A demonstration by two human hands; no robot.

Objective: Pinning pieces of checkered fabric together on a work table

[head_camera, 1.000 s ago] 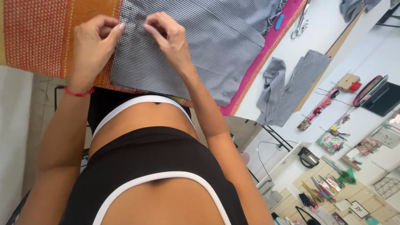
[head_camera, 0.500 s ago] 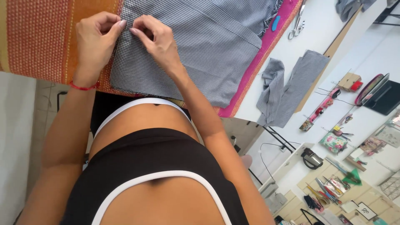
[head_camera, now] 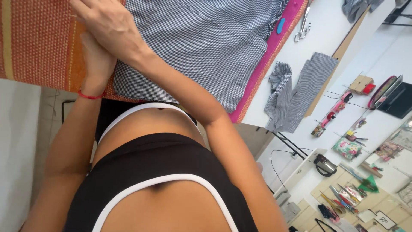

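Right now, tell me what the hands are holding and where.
Cannot be told. The right hand crosses over the left hand at the left edge of the checked fabric, on the orange woven mat; the fingers are hidden.

White worktable [head_camera: 300,60], daylit; orange woven mat [head_camera: 38,43] with pink border [head_camera: 266,60] on top. Pale floor [head_camera: 17,141] at left. White wall [head_camera: 377,107] hung with tools, scissors, pouches.

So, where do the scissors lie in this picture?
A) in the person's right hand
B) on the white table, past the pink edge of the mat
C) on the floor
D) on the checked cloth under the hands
B: the scissors lie on the white table, just beyond the mat's pink edge.
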